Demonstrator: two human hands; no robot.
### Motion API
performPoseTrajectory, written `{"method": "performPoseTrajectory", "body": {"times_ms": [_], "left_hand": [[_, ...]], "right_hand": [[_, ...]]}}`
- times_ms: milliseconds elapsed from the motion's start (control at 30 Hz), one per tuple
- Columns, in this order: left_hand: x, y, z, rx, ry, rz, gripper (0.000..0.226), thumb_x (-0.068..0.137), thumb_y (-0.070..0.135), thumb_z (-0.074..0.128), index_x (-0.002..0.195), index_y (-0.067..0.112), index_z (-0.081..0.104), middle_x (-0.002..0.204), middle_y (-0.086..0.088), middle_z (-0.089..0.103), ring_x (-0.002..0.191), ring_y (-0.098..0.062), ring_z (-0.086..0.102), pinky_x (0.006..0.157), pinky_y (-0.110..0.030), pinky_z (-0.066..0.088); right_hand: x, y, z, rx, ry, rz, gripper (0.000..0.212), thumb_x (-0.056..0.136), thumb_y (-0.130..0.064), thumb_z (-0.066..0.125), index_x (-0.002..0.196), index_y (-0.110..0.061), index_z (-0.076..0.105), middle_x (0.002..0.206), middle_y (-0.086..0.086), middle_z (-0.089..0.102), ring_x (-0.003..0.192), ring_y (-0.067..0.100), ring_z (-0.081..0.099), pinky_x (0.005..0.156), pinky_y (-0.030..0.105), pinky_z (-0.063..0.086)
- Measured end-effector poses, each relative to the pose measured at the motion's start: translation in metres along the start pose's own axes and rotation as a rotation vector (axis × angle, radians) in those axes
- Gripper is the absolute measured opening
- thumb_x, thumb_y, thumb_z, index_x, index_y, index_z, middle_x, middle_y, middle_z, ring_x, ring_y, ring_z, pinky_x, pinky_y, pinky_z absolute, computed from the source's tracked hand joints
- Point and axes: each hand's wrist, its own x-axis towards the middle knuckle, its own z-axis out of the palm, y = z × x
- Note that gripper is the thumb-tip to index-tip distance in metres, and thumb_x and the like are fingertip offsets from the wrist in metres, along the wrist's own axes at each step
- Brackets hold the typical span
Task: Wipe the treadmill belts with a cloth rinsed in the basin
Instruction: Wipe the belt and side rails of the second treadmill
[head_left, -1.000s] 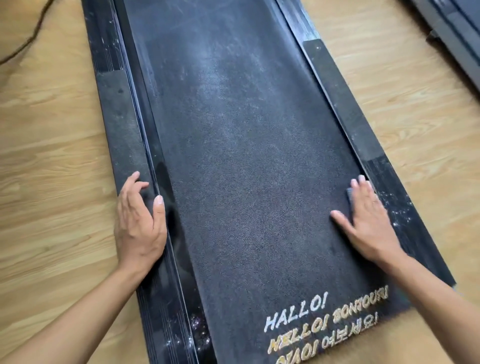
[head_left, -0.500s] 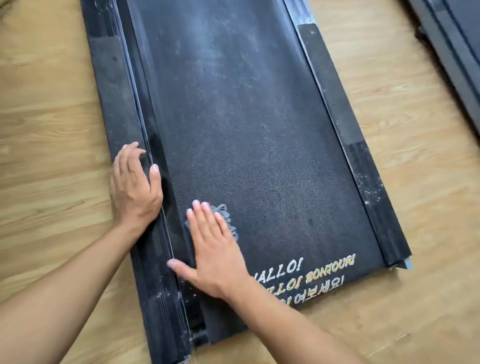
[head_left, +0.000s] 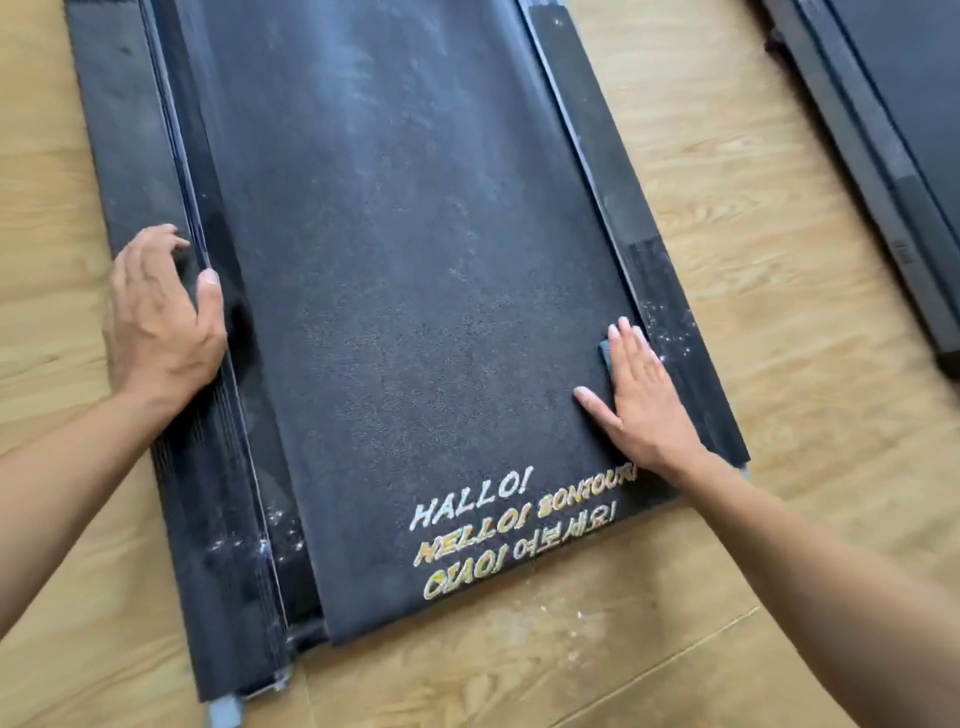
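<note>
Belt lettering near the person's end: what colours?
"HALLO!" is white; the lines below it are yellowish gold on the black belt. Head view, the only one.

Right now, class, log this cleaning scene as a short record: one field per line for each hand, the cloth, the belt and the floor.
left hand: flat on the treadmill's left side rail, thumb at the belt edge
right hand: palm down on the belt's right edge, pressing the cloth
cloth: dark, mostly hidden under the fingers
belt: black, dusty streaks farther up, printed greetings at near end
floor: light wood planks
</note>
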Motion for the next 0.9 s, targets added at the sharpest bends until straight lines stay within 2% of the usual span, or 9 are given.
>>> {"method": "performPoseTrajectory", "body": {"times_ms": [100,200,333,433,533,633,733,833,900], "left_hand": [[-0.003,0.003,0.001,0.016,-0.005,0.003,0.039,0.103,0.030,0.047,0.135,0.008,0.047,0.151,-0.013,0.048,0.140,-0.033,0.044,0.117,-0.046,0.034],[-0.001,0.005,0.000,0.013,-0.007,-0.009,0.040,0.103,0.033,0.045,0.134,0.008,0.047,0.150,-0.012,0.048,0.140,-0.032,0.043,0.116,-0.042,0.034],[-0.002,0.007,-0.001,0.044,-0.024,-0.015,0.039,0.103,0.033,0.043,0.132,0.007,0.049,0.151,-0.011,0.048,0.141,-0.030,0.042,0.118,-0.039,0.033],[-0.004,0.008,-0.002,0.065,-0.035,-0.011,0.037,0.103,0.031,0.042,0.129,0.005,0.050,0.151,-0.012,0.048,0.143,-0.033,0.041,0.121,-0.042,0.030],[-0.002,0.008,-0.004,0.012,-0.044,-0.012,0.039,0.102,0.030,0.042,0.131,0.005,0.050,0.150,-0.012,0.049,0.142,-0.032,0.043,0.121,-0.040,0.030],[-0.005,0.004,-0.008,0.047,-0.061,-0.023,0.039,0.102,0.032,0.043,0.131,0.007,0.048,0.153,-0.009,0.048,0.144,-0.031,0.041,0.121,-0.042,0.031],[-0.005,0.006,-0.008,0.043,-0.074,0.000,0.039,0.102,0.034,0.043,0.131,0.008,0.047,0.155,-0.009,0.046,0.147,-0.032,0.039,0.121,-0.046,0.032],[-0.005,0.004,-0.006,0.079,-0.075,0.012,0.038,0.102,0.034,0.043,0.130,0.007,0.047,0.155,-0.011,0.045,0.146,-0.034,0.039,0.121,-0.047,0.032],[-0.005,0.004,-0.007,0.088,-0.073,0.013,0.039,0.102,0.035,0.043,0.130,0.007,0.047,0.155,-0.011,0.045,0.146,-0.034,0.039,0.121,-0.047,0.032]], "right_hand": [[-0.009,-0.003,0.006,0.092,0.040,0.104,0.110,0.089,-0.090,0.011,0.167,-0.013,-0.003,0.175,0.003,-0.012,0.161,0.015,-0.014,0.131,0.047,0.005],[-0.009,-0.076,0.017,0.231,0.106,0.260,0.118,0.086,-0.092,0.017,0.166,-0.007,-0.001,0.175,0.010,-0.011,0.161,0.022,-0.014,0.131,0.050,0.000],[-0.038,-0.216,0.035,0.189,0.063,-0.065,0.110,0.093,-0.083,0.026,0.166,-0.007,-0.006,0.173,0.011,-0.019,0.159,0.021,-0.024,0.129,0.042,-0.012],[-0.080,-0.297,0.059,0.137,-0.005,-0.350,0.100,0.100,-0.076,0.024,0.166,-0.006,-0.004,0.173,0.011,-0.020,0.158,0.022,-0.025,0.131,0.045,-0.004],[-0.105,-0.308,0.079,-0.002,-0.021,-0.602,0.091,0.105,-0.068,0.026,0.166,-0.006,-0.001,0.174,0.011,-0.015,0.160,0.021,-0.020,0.131,0.044,0.006],[-0.091,-0.264,0.074,-0.040,0.017,-0.737,0.087,0.106,-0.067,0.030,0.167,-0.011,0.008,0.176,0.005,-0.004,0.162,0.017,-0.010,0.130,0.041,0.012],[-0.059,-0.183,0.054,-0.008,0.085,-0.494,0.090,0.102,-0.073,0.030,0.168,-0.015,0.009,0.176,0.001,-0.003,0.162,0.014,-0.008,0.131,0.041,0.010],[-0.041,-0.079,0.034,0.023,0.066,-0.133,0.096,0.098,-0.080,0.018,0.168,-0.016,0.001,0.176,0.000,-0.010,0.161,0.013,-0.013,0.132,0.043,0.006],[-0.045,-0.022,0.023,0.074,0.048,0.070,0.103,0.093,-0.085,0.011,0.168,-0.015,0.001,0.176,0.000,-0.010,0.161,0.012,-0.014,0.131,0.049,0.011]]}}
